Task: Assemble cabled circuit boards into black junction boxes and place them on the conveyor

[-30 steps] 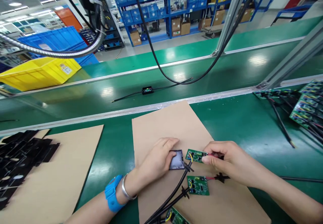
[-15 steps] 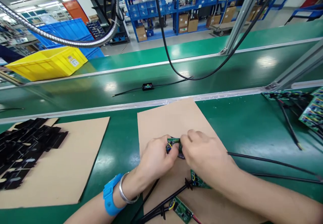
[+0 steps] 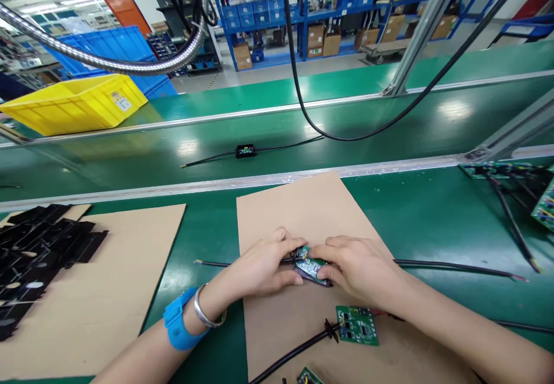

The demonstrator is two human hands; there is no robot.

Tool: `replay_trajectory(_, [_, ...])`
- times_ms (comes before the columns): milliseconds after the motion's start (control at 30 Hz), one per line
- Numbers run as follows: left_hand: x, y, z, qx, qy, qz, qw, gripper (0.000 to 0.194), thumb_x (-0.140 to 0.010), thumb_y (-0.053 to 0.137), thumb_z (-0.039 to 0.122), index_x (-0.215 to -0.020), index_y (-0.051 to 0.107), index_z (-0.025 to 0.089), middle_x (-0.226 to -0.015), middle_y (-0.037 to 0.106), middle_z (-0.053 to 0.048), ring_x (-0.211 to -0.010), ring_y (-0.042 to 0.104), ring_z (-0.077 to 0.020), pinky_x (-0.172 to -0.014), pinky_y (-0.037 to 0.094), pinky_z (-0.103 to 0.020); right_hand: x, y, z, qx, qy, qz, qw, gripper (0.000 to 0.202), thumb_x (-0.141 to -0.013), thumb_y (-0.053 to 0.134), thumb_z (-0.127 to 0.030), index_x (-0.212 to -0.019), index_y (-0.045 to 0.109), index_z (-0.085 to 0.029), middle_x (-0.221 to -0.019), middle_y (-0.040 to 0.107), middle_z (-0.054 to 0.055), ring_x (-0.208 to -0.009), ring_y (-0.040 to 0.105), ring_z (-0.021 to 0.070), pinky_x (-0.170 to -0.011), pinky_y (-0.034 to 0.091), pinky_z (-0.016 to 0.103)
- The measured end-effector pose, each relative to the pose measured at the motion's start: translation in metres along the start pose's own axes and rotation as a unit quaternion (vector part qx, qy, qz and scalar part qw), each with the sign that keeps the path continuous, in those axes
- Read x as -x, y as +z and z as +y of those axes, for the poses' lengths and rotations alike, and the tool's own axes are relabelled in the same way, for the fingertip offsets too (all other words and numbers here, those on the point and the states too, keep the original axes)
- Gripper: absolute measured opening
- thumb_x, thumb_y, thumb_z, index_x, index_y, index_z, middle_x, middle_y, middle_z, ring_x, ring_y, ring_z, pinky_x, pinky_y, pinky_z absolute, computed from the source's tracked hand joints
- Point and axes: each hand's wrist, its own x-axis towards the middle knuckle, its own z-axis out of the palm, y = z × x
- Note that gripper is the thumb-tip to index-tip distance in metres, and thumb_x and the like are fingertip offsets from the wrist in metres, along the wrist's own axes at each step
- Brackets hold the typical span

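A green circuit board (image 3: 310, 265) sits in or on a black casing (image 3: 322, 282) over the cardboard sheet. My left hand (image 3: 270, 263) grips its left end, where a black cable joins. Fingers and thumb of my right hand (image 3: 352, 263) pinch the board's right part. Black cable stretches out past both hands. Nearer me on the cardboard lies a second green board (image 3: 357, 325) with a black cable (image 3: 298, 350) and a grommet-like piece. Part of a third board (image 3: 308, 376) shows at the bottom edge.
Black casings (image 3: 41, 257) are piled on a left cardboard sheet (image 3: 125, 280). Several boards with cables (image 3: 546, 202) lie at the right. Beyond a metal rail are a small cased board (image 3: 245, 151), a yellow bin (image 3: 73, 104) and a hanging black cable (image 3: 298, 84).
The held board has come down lower and now lies flatter, with more of its face showing. My right hand has uncovered the second board. Both hands have shifted slightly.
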Motion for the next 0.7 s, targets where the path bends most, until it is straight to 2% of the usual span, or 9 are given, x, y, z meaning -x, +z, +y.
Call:
replay_trajectory(67, [0.001,0.004,-0.002,0.008,0.013,0.003,1.000,0.058,-0.082,0.071,0.039,-0.134,0.051,0.027,-0.110,0.058,-0.008,-0.097,0.062,-0.0247,-0.088,0.052,-0.040,-0.003,-0.002,0.001,0.022,-0.024,-0.001,0.999,0.018,-0.085,0.064,-0.020,-0.098,0.067,-0.030,-0.084,0.065,-0.002,-0.078,0.061,0.0182,-0.059,0.034,0.028])
replay_trajectory(200, [0.003,0.006,0.001,0.004,0.007,0.013,1.000,0.054,-0.084,0.067,0.034,-0.135,0.050,0.026,-0.114,0.058,-0.008,-0.103,0.060,-0.0255,-0.090,0.052,-0.040,-0.009,-0.007,0.002,0.018,-0.110,-0.012,0.994,0.014,-0.082,0.063,-0.011,-0.081,0.066,-0.025,-0.081,0.064,-0.003,-0.073,0.057,0.0141,-0.056,0.029,0.028])
replay_trajectory(300, [0.003,0.005,0.004,0.000,0.000,0.009,1.000,0.052,-0.084,0.067,0.034,-0.133,0.051,0.025,-0.114,0.059,-0.008,-0.103,0.061,-0.0259,-0.090,0.053,-0.040,-0.015,-0.013,0.002,0.032,-0.117,-0.016,0.992,0.016,-0.082,0.062,-0.009,-0.073,0.065,-0.022,-0.076,0.061,-0.003,-0.068,0.055,0.0133,-0.054,0.026,0.029])
replay_trajectory(400, [0.003,0.007,0.006,-0.005,-0.004,0.019,1.000,0.051,-0.084,0.068,0.037,-0.131,0.053,0.025,-0.114,0.059,-0.008,-0.101,0.062,-0.0266,-0.089,0.053,-0.041,-0.020,-0.016,0.004,0.044,-0.132,-0.048,0.989,0.013,-0.083,0.065,-0.012,-0.076,0.067,-0.023,-0.077,0.060,-0.002,-0.067,0.054,0.0142,-0.053,0.024,0.030])
replay_trajectory(533, [0.006,0.019,0.012,-0.015,-0.029,0.038,0.999,0.051,-0.082,0.070,0.039,-0.129,0.055,0.026,-0.113,0.060,-0.008,-0.097,0.064,-0.0267,-0.084,0.055,-0.041,-0.018,-0.013,0.008,0.052,-0.132,-0.070,0.987,0.013,-0.086,0.066,-0.022,-0.073,0.068,-0.022,-0.077,0.060,0.000,-0.063,0.051,0.0148,-0.053,0.023,0.030])
replay_trajectory(600, [0.008,0.025,0.015,-0.024,-0.053,0.042,0.997,0.051,-0.082,0.070,0.039,-0.128,0.054,0.026,-0.114,0.060,-0.009,-0.093,0.065,-0.0265,-0.081,0.056,-0.041,-0.014,-0.008,0.008,0.065,-0.125,-0.053,0.989,0.016,-0.086,0.066,-0.022,-0.071,0.067,-0.021,-0.079,0.058,0.001,-0.065,0.050,0.0158,-0.054,0.026,0.030])
replay_trajectory(700, [0.009,0.028,0.018,-0.033,-0.074,0.038,0.996,0.054,-0.082,0.070,0.038,-0.131,0.051,0.025,-0.115,0.060,-0.010,-0.094,0.065,-0.0278,-0.079,0.057,-0.043,-0.010,-0.001,0.005,0.087,-0.140,-0.008,0.986,0.014,-0.088,0.063,-0.018,-0.074,0.065,-0.020,-0.086,0.055,0.004,-0.080,0.050,0.0202,-0.063,0.033,0.032])
